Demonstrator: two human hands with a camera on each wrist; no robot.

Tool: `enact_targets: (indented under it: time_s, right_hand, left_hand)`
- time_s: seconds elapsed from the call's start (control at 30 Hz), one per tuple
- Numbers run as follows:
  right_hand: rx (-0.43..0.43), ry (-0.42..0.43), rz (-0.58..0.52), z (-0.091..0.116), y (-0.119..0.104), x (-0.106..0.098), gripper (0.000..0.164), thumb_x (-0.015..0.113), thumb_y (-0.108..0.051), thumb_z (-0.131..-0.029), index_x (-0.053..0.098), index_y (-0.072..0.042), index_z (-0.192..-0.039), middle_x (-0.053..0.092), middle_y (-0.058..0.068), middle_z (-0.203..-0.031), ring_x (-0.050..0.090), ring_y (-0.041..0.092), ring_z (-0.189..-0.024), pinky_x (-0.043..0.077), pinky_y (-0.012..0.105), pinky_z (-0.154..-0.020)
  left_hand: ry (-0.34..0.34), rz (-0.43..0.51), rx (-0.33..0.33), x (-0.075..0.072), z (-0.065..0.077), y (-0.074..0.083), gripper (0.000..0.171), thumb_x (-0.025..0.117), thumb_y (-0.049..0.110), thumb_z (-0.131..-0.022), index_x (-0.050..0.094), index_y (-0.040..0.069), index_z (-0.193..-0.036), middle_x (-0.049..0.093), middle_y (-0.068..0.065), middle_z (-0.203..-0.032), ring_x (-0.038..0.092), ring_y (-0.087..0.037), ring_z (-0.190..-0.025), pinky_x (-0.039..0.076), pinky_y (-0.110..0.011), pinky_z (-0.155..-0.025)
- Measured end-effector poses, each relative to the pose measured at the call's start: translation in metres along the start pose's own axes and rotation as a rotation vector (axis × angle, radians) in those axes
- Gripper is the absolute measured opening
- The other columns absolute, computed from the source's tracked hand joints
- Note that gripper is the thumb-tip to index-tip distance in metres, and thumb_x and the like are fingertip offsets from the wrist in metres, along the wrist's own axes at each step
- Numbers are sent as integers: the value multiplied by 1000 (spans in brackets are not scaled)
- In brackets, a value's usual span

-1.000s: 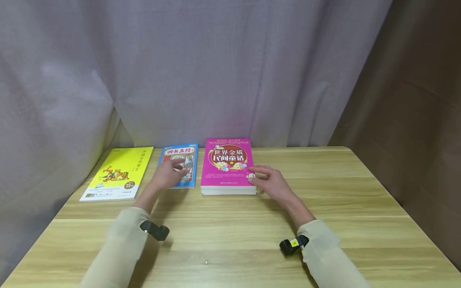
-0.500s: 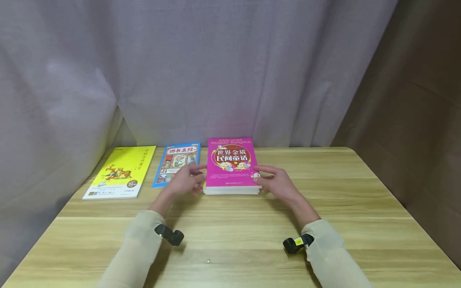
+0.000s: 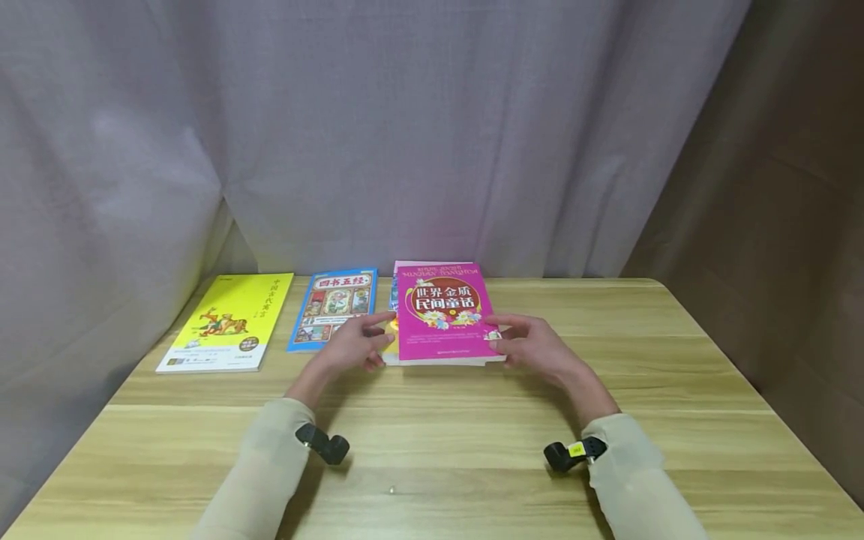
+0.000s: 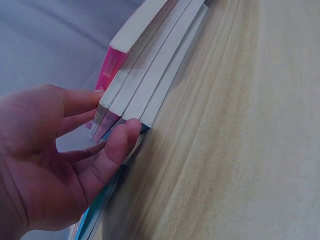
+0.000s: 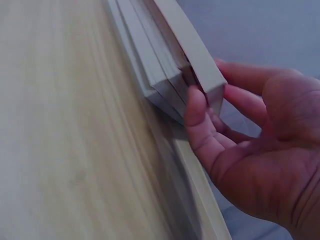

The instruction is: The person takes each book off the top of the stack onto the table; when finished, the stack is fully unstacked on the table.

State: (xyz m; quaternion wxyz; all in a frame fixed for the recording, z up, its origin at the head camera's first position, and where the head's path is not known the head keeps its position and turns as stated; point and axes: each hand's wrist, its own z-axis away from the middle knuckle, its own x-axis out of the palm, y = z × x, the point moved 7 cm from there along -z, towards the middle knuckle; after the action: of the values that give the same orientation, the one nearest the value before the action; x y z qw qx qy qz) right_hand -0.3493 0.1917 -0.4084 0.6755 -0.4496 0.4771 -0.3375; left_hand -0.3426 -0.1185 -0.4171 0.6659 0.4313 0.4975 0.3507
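My right hand (image 3: 540, 346) pinches the right edge of a pink book (image 3: 442, 330), with fingers above and below it in the right wrist view. This book lies shifted right on top of a stack of books (image 4: 160, 75), over a yellow-fronted book (image 3: 391, 346) whose left strip shows. At the stack's left side is my left hand (image 3: 347, 346). In the left wrist view its fingers touch the edges of the lower books and do not wrap round them. The lower covers are mostly hidden.
A blue book (image 3: 337, 300) lies left of the stack, partly behind my left hand. Farther left is a yellow book (image 3: 236, 315). All rest on a wooden table (image 3: 432, 450), with a grey curtain (image 3: 432, 135) behind its back edge.
My left hand has moved from over the blue book to the stack's left side. My right hand has drawn the pink book right and slightly toward me, uncovering the book below.
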Motion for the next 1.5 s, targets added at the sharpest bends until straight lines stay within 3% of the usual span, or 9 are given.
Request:
enact_targets:
  time_s: [0.1, 0.2, 0.37, 0.57, 0.87, 1.0, 1.3, 1.5]
  right_hand:
    - [7, -48, -14, 3, 1, 0, 60, 76, -14, -97, 56, -14, -154, 63, 18, -117, 65, 19, -82, 63, 30, -70]
    - [15, -68, -66, 2, 3, 3, 62, 76, -18, -98, 55, -14, -155, 62, 20, -125, 68, 18, -86, 63, 29, -72]
    - [17, -47, -163, -3, 6, 8, 63, 74, -19, -100, 50, -13, -158, 54, 26, -146, 74, 18, -97, 64, 30, -82]
    - [43, -28, -188, -5, 10, 8, 61, 72, -16, -101, 51, -20, -158, 51, 26, -149, 74, 20, -104, 64, 32, -88]
    - [33, -165, -303, -3, 9, 12, 71, 71, -7, -99, 43, -18, -163, 51, 27, -151, 76, 25, -105, 65, 42, -91]
    - [24, -176, -301, -2, 9, 10, 73, 73, -8, -98, 42, -16, -163, 53, 27, -151, 77, 26, -103, 65, 43, -90]
    - [44, -101, -267, 1, 9, -3, 71, 74, -11, -98, 46, -22, -162, 54, 28, -152, 77, 29, -104, 65, 44, -90]
    - [-4, -44, -158, 7, -1, -20, 68, 73, -10, -98, 49, -25, -160, 53, 25, -155, 76, 23, -104, 65, 34, -85]
  left_hand:
    - [-7, 3, -2, 0, 0, -2, 57, 67, 17, -104, 50, 21, -159, 53, -30, -153, 69, -21, -73, 64, -34, -68]
    - [-19, 9, 5, 1, 0, -3, 58, 66, 16, -104, 49, 22, -159, 51, -31, -155, 69, -22, -73, 65, -35, -68]
    - [-48, 18, 15, 2, 0, -5, 60, 66, 17, -104, 47, 23, -161, 49, -31, -156, 69, -22, -75, 65, -35, -71]
    - [-60, 33, 20, 2, -1, -4, 61, 66, 16, -104, 46, 24, -161, 47, -32, -157, 69, -22, -75, 66, -35, -72]
    - [-47, 37, 6, 1, 1, -4, 60, 64, 14, -105, 45, 23, -162, 43, -33, -159, 69, -22, -75, 67, -36, -73]
    - [-47, 32, 7, 0, 3, -5, 60, 64, 14, -106, 44, 23, -162, 43, -33, -160, 69, -21, -75, 67, -36, -74]
    - [-52, 25, 13, 0, 2, -5, 60, 64, 14, -106, 44, 21, -162, 44, -33, -159, 69, -22, -75, 66, -36, -73]
    - [-63, 30, 26, 3, -1, -4, 59, 64, 14, -106, 45, 21, -162, 46, -32, -158, 69, -21, -75, 67, -36, -73]
